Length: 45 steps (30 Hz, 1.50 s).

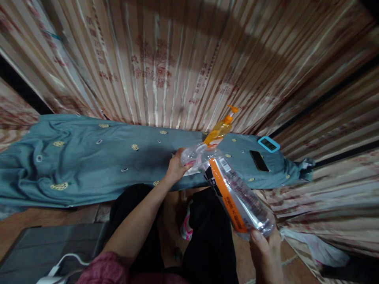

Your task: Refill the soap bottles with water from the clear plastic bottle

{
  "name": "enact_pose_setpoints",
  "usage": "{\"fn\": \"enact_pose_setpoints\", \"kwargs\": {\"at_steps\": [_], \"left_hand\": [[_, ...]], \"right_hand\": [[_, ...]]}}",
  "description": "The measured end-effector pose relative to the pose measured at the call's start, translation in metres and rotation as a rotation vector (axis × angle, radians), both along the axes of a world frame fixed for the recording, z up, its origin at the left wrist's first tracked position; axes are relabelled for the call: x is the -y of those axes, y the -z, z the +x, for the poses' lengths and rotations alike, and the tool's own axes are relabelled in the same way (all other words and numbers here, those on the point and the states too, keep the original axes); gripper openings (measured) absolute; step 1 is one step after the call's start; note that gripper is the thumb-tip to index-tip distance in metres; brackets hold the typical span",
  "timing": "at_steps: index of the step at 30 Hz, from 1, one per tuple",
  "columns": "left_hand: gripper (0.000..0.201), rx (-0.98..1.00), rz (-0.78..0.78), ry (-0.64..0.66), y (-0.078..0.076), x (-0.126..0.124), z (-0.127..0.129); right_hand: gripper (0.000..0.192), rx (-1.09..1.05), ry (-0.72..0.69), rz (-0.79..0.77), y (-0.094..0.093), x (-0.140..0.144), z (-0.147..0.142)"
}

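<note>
My left hand is closed around a small clear plastic container with a bit of pink on its lower side. Whether it is a bottle or a cup I cannot tell. In my right hand is the base of a large clear plastic bottle with an orange, black and silver label. This bottle is tilted, its neck end up and to the left, close against the small container; whether they touch is unclear. Just behind them stands a pump bottle of yellow liquid with an orange pump head.
A blue-grey patterned cloth covers the long narrow table. At its right lie a dark phone and a blue-framed digital clock. Printed curtains hang behind and at the sides. A white cable rests on a dark surface at lower left.
</note>
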<state>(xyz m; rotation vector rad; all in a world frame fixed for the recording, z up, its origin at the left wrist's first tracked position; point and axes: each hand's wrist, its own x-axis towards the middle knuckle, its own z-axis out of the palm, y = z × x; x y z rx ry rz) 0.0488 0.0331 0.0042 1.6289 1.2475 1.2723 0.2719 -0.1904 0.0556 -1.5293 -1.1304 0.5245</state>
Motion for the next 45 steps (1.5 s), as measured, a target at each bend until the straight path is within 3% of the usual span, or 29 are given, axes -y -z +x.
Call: {"fn": "enact_pose_setpoints", "kwargs": {"at_steps": [18, 45], "left_hand": [[0.061, 0.024, 0.024, -0.002, 0.0074, -0.0021, -0.0006], [0.061, 0.006, 0.013, -0.008, 0.0059, -0.001, -0.0006]], "right_hand": [[0.073, 0.028, -0.008, 0.01, -0.0032, -0.0007, 0.0025], [0.067, 0.028, -0.011, 0.014, -0.0048, -0.0014, 0.0022]]}}
